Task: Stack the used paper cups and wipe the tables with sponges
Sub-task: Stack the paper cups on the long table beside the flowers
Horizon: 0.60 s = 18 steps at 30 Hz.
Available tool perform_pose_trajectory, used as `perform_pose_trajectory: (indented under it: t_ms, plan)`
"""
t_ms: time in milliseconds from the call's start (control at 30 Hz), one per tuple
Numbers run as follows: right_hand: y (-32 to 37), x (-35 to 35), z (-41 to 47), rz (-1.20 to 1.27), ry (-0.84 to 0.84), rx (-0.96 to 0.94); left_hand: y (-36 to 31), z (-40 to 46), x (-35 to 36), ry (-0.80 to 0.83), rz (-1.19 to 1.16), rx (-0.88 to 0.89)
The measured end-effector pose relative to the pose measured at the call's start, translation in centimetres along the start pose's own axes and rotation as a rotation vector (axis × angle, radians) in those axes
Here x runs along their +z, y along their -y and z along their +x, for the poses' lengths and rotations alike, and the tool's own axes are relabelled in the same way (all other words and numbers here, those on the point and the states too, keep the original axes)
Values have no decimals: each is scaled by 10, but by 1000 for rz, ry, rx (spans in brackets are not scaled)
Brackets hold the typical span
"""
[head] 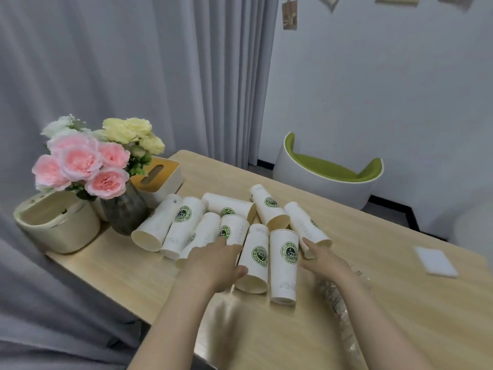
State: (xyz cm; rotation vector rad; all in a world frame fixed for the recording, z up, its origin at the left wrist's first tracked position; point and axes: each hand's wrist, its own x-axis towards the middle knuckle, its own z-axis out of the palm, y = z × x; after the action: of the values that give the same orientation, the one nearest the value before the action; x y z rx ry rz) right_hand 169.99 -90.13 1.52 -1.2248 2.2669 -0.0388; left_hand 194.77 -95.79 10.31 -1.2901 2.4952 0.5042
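White paper cups with green logos (283,265) are lying jumbled mid-table; left hand (213,265) and right hand (324,259) are reaching in, fingers spread, holding nothing. Light, crushable: gripping mid-wall seems advisable.

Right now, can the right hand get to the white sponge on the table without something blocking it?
Probably yes. The white sponge lies alone to the right of the right hand, with only bare table between; the cups lie on the hand's other side.
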Motion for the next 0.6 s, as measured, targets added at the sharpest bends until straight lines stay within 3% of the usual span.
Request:
perform_pose_trajectory:
  t_ms: [400, 600]
  plan:
    - [0, 15, 41, 156, -19, 67, 23, 52, -20, 78, 80, 78]
    - [-10, 21, 41, 557, -101, 62, 23, 57, -11, 132, 91, 71]
